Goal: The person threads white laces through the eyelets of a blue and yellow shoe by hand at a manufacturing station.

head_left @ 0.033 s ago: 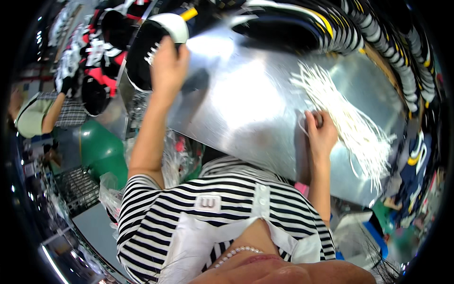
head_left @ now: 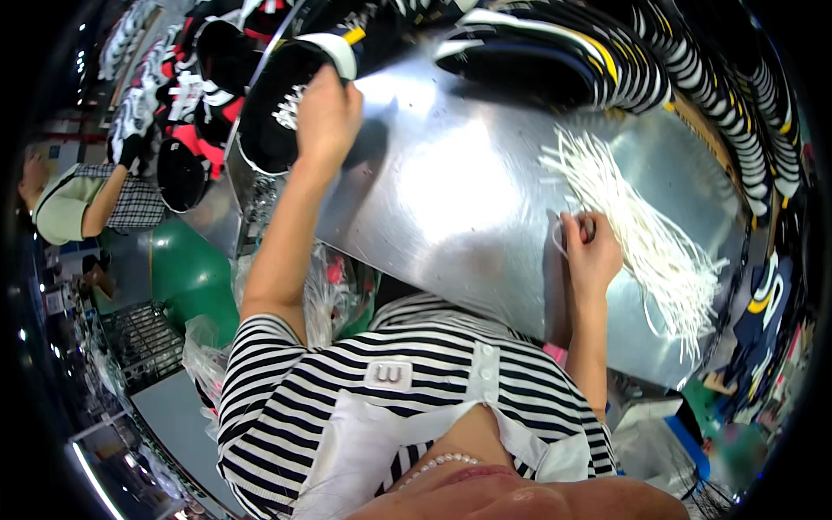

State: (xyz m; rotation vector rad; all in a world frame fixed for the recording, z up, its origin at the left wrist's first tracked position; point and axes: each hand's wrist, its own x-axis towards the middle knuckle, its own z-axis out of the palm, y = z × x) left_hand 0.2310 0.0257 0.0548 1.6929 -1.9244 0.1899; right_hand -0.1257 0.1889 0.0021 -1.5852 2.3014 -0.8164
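Note:
At the table's far left, my left hand [head_left: 329, 121] is closed on the edge of a black shoe upper [head_left: 267, 117] with a white toe and short white lacing. Its fingertips are partly hidden. On the right, my right hand [head_left: 595, 253] has its fingers pinched together. A thin white shoelace loops out beside them, and a small dark thing shows between the fingers, too small to name. Just beyond that hand lies a loose bundle of white shoelaces [head_left: 646, 238], spread slantwise over the metal table [head_left: 451, 217].
Nested black shoe uppers [head_left: 529, 61] with white and yellow trim lie along the far edge, and more rows [head_left: 706, 104] curve down the right. Red, black and white uppers [head_left: 186, 152] stand at the left, near a co-worker's arm [head_left: 104, 204]. Plastic bags [head_left: 204, 355] hang below.
The view has shifted slightly, so everything sits a little lower and further right. Both hands keep nearly the same places on the shoe upper and beside the laces.

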